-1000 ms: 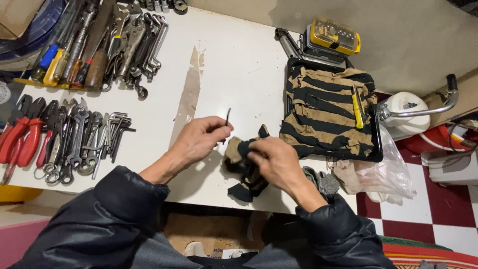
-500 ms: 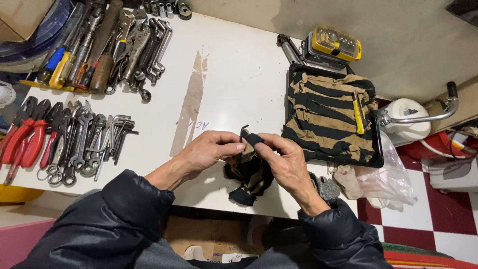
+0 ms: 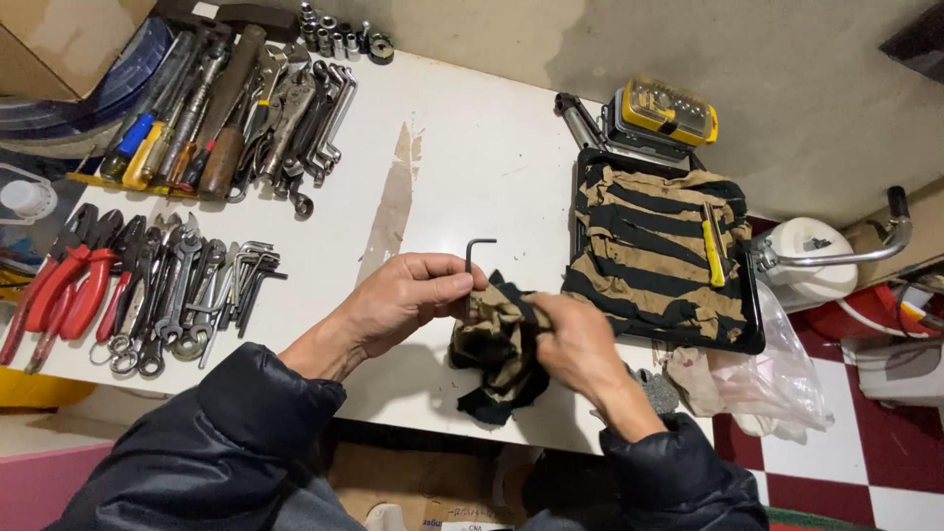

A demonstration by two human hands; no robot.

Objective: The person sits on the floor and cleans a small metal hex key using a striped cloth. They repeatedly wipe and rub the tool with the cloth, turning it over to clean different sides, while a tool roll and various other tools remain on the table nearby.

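My left hand pinches a small black L-shaped hex key, its bent end sticking up above my fingers. My right hand grips a crumpled black-and-tan striped rag and presses it against the lower part of the key. Both hands meet over the white table, close to its near edge. The rag hangs down from my right hand onto the tabletop.
Pliers with red handles, wrenches and hex keys lie at the left; screwdrivers and more wrenches behind them. A black tray with a striped cloth and a yellow tool sits at the right, a yellow bit case beyond.
The hex key has come up out of the rag and its bent end now shows above my left fingers. My right hand has slid lower with the rag.
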